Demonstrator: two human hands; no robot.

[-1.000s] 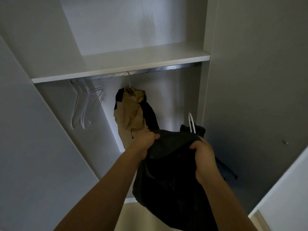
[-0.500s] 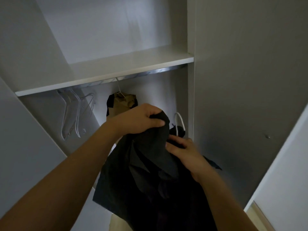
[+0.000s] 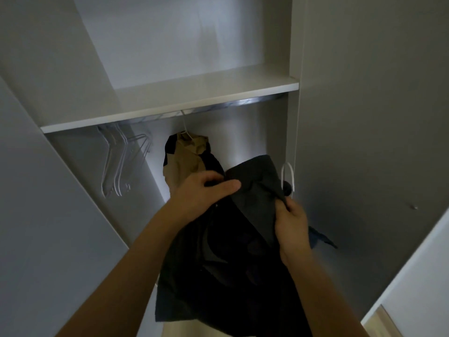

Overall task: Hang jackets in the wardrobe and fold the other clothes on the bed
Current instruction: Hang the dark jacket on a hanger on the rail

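Left hand is gripping the upper edge of the dark jacket, thumb lying across the fabric. Right hand is pinching the same garment at its right edge, just below the white hanger hook that is protruding from the collar. Both hands are holding the jacket in front of the open wardrobe, below the rail. A tan jacket is hanging from the rail behind, with empty hangers to its left under the shelf.
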